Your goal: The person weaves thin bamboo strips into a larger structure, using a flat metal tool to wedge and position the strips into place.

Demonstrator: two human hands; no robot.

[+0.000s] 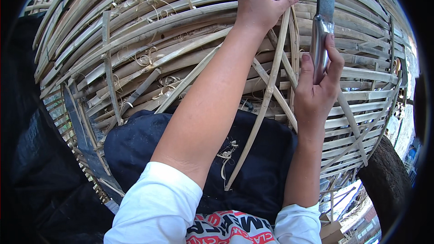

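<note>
My left hand [263, 3] reaches out to the far side with its fingers curled and thumb pressed against the upper part of a long, narrow bamboo strip [266, 97]. The strip runs back toward me, its lower end lying over dark cloth [149, 149] across my lap. In my right hand [320, 83] is a knife [319, 47] with a shiny metal handle. Its broad grey blade points away from me, a little right of the strip, and its tip is cut off by the upper edge of the view.
Beneath my hands spreads a slatted bamboo platform [361, 72], with many split bamboo pieces [149, 38] laid on its left side. Thin curled shavings [228, 151] lie on the dark cloth and among the slats. A thick dark log [386, 169] stands at the right.
</note>
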